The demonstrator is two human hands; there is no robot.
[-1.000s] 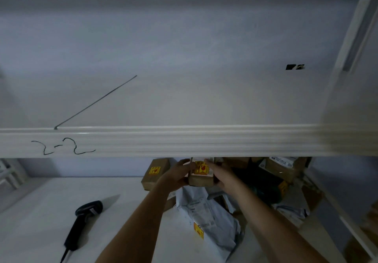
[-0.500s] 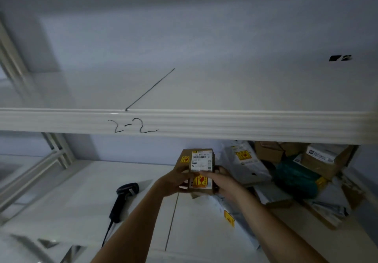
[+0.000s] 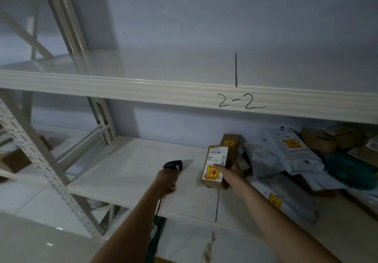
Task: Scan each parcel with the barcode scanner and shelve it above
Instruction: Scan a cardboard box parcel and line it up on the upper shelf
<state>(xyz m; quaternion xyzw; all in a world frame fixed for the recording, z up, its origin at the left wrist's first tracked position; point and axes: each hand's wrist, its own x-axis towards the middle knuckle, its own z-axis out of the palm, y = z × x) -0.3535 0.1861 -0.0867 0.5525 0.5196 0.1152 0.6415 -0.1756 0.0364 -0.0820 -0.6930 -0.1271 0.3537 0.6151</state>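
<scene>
Pale metal shelving unit, two boards in view. Upper shelf (image 3: 163, 64) bare, front lip marked "2-2" (image 3: 241, 101) by hand, one dark line drawn across the board just above the marking. Lower shelf (image 3: 126, 166) directly beneath the marking loaded on its right part: heap of parcels (image 3: 296, 156) (brown cartons, grey poly mailers, one teal bag), several with yellow stickers. One flat grey mailer (image 3: 286, 199) at the near edge, below and right of the marking. Perforated upright (image 3: 36, 156) far left of it.
</scene>
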